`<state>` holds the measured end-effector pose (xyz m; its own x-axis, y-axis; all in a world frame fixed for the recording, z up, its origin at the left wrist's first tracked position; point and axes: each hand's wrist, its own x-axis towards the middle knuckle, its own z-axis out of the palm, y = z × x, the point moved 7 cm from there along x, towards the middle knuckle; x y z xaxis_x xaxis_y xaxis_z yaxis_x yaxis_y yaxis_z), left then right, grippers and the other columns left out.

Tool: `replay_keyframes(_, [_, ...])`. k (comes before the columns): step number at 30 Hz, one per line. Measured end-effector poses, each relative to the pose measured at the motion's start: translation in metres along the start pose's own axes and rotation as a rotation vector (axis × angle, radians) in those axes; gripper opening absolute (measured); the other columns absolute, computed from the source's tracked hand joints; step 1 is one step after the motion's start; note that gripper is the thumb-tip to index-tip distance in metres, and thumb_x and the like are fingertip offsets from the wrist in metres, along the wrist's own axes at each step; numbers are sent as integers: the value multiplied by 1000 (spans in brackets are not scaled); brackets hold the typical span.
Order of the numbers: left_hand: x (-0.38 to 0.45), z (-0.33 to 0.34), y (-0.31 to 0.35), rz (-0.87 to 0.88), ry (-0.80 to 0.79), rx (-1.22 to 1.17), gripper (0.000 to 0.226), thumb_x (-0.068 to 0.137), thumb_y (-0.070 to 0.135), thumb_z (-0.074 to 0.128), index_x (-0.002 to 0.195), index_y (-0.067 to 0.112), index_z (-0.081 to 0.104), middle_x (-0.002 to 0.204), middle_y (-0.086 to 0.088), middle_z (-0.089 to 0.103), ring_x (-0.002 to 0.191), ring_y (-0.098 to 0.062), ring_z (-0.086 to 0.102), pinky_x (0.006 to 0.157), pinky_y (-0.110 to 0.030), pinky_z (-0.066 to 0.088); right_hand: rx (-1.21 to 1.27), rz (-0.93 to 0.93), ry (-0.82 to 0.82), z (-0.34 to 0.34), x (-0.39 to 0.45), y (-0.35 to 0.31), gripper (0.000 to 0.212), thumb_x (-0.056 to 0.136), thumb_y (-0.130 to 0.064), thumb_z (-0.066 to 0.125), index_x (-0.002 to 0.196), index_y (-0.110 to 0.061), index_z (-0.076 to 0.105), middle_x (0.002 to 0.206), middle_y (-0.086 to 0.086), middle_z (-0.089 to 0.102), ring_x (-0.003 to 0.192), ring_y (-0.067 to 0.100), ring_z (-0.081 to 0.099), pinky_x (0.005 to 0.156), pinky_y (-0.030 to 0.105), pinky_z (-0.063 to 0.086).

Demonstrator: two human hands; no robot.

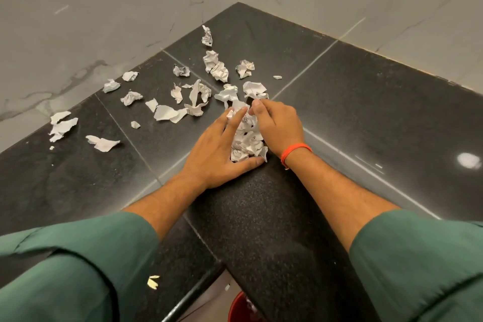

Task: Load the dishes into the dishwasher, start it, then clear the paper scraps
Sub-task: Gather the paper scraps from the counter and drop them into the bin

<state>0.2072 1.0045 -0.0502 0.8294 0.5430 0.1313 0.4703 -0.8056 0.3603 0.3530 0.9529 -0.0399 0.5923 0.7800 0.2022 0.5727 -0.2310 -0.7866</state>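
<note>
Fingers of our left hand (222, 154) lie spread and nearly flat, the thumb stretched along the near side of a heap of crumpled white paper scraps (245, 138); fingers of our right hand (277, 125) are curled over the heap's far side, the tips bearing on the paper. Between them, both hands pen the heap on the dark speckled stone countertop (366, 102), close to its inner corner edge.

We judge the step in hand to be the last one, clearing the paper. No dishes or dishwasher appear in view, so we cannot confirm the earlier steps.

Many loose torn white paper pieces (167, 112) remain scattered to the left and towards the grey-veined marble wall (78, 21), well apart from the heap.

A red round bin (240, 306) shows partly below the counter edge. The next move, in our judgement, calls for dragging the heap to that edge without spilling, or gathering the outlying pieces first.
</note>
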Motion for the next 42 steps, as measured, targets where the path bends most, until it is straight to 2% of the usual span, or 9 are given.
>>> replay_keyframes(7, [-4,3,-2,-13,11,-12,103,81,77,54,160,23,17,166,-3,23,154,-16,18,121,-35,28,65,-61,-90,9,-31,-6,35,99,-42,39,92,-24,68,84,-6,67,83,14,60,77,40,50])
replay_keyframes(12, [-18,-4,21,-15,105,-120,67,88,57,49,144,22,40,141,1,50,128,-17,50,100,-43,48,109,-96,-60,8,-57,-15,30,100,-30,44,116,-24,68,112,-5,70,108,13,60,96,36,47])
replay_keyframes(17, [-38,2,40,-307,232,-398,60,84,51,52,139,27,47,127,7,65,112,-15,62,93,-38,51,308,154,123,-1,-73,-10,36,101,-23,45,126,-10,67,141,6,57,136,15,46,116,32,31])
replay_keyframes(20, [-50,2,64,-427,430,-714,36,90,45,49,121,31,59,102,8,72,93,-13,67,84,-39,55,591,394,214,-4,-89,-7,32,96,-27,48,108,-18,76,116,-3,72,112,10,64,103,37,48])
replay_keyframes(24, [-56,21,83,-575,584,-1344,24,95,38,51,112,26,63,102,1,73,92,-15,70,85,-38,57,1043,522,272,-6,-110,-9,22,95,-6,57,109,1,73,80,-1,70,65,1,66,63,17,52])
replay_keyframes(27, [-65,38,77,-675,629,-1747,22,101,25,51,114,14,65,99,-7,69,90,-19,67,82,-35,55,1286,566,269,2,-133,-12,19,92,-6,62,106,1,72,83,10,73,74,17,70,65,26,56])
replay_keyframes(30, [-80,47,76,-655,582,-1933,25,97,30,57,113,13,68,100,-10,69,92,-23,67,86,-38,54,1273,546,288,8,-155,-13,20,94,-7,60,108,1,72,99,21,74,88,30,71,79,37,58])
replay_keyframes(37, [-117,50,85,-642,529,-2099,30,93,27,64,117,10,64,101,-11,67,91,-23,66,85,-37,54,1282,519,314,9,-197,-24,24,96,-6,56,112,6,69,110,27,70,105,42,68,92,50,57])
replay_keyframes(42, [-167,50,97,-641,506,-2076,32,96,29,59,121,9,65,111,-13,66,103,-26,64,98,-42,51,1302,543,295,10,-245,-40,24,95,-4,56,113,4,69,109,24,71,99,34,71,84,39,59])
